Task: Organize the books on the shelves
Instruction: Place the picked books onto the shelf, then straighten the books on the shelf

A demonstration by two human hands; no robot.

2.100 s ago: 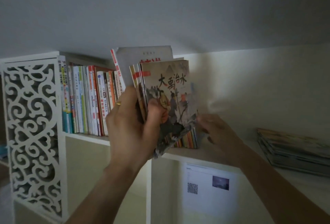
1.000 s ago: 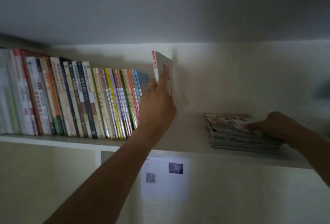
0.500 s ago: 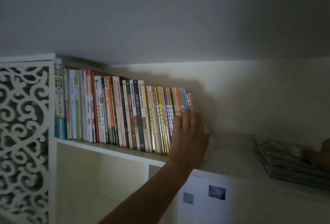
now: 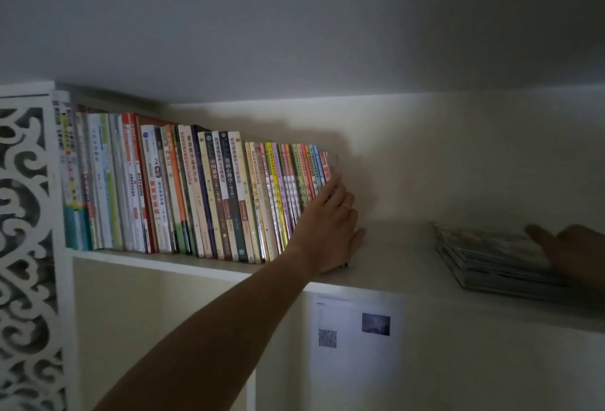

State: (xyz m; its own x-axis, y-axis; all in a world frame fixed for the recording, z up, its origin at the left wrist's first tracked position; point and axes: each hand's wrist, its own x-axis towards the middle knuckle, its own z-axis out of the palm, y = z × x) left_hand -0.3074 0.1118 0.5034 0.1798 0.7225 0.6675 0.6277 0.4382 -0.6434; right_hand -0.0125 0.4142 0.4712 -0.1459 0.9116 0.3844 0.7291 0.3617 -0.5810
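The left hand [image 4: 330, 230], reaching up from below, lies flat with straight fingers against the end of the row of books [image 4: 196, 194] on the shelf [image 4: 393, 266], seemingly to brace them upright and packed leftward. Farther right, the right hand [image 4: 569, 247] rests on the flat stack of books [image 4: 491, 263]; it is dim and blurred, so its fingers' spread is unclear.

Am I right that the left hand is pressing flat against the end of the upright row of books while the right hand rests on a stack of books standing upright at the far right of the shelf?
Not quite. In the head view the stack of books under the right hand lies flat, not upright. The rest holds: the left hand presses flat against the end of the upright row of books on the shelf.
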